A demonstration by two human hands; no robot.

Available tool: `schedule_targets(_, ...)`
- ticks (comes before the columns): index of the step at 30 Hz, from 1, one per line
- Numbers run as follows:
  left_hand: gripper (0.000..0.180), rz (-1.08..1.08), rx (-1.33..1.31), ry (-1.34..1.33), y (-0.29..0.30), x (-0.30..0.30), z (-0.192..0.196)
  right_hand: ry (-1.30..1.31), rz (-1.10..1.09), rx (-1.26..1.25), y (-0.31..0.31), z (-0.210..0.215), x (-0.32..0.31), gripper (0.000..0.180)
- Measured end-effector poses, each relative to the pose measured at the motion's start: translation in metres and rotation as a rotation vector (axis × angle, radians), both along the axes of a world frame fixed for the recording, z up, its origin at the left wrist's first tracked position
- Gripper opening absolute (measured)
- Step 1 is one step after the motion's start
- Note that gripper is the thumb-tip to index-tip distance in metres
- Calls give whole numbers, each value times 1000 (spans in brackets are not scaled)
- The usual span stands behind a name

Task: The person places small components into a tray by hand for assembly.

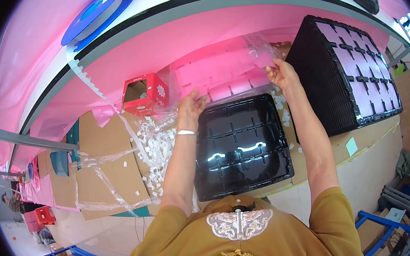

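Both hands, the left hand (190, 108) and right hand (282, 74), pinch a clear plastic sheet (220, 75) above the black tray (243, 144), with a red box (144, 93) and tray stack (348, 72) nearby.

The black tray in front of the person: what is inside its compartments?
The black tray looks empty: bare glossy compartments reflect light. Its far edge is partly covered by the clear plastic sheet held by the left hand and right hand.

Bright, even daylight fills the scene, with a pink cast from the backdrop. White glare streaks sit on the glossy black tray (242, 149) at the counter's near edge. Shadows are soft. Straight edges bend toward the rim, which is black-vignetted; the outermost parts blur slightly.
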State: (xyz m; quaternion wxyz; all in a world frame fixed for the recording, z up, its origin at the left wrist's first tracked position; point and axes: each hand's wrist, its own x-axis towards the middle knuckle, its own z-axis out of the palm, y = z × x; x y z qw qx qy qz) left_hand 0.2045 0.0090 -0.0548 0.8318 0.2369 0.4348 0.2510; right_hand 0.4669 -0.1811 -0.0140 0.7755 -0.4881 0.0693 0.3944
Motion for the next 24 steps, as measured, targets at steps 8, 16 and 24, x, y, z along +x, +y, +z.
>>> schedule_targets(8, 14, -239, 617, 381, -75, -109, 12, -520, 203, -437, -99, -12, -84, 19)
schedule_targets(16, 27, -356, 600, 509, -147, -216, -8, -446, 246, -601, -189, -36, -183, 13)
schedule_targets(24, 47, -479, 889, 717, -169, -244, -36, -607, 254, -768, -230, -70, -221, 16)
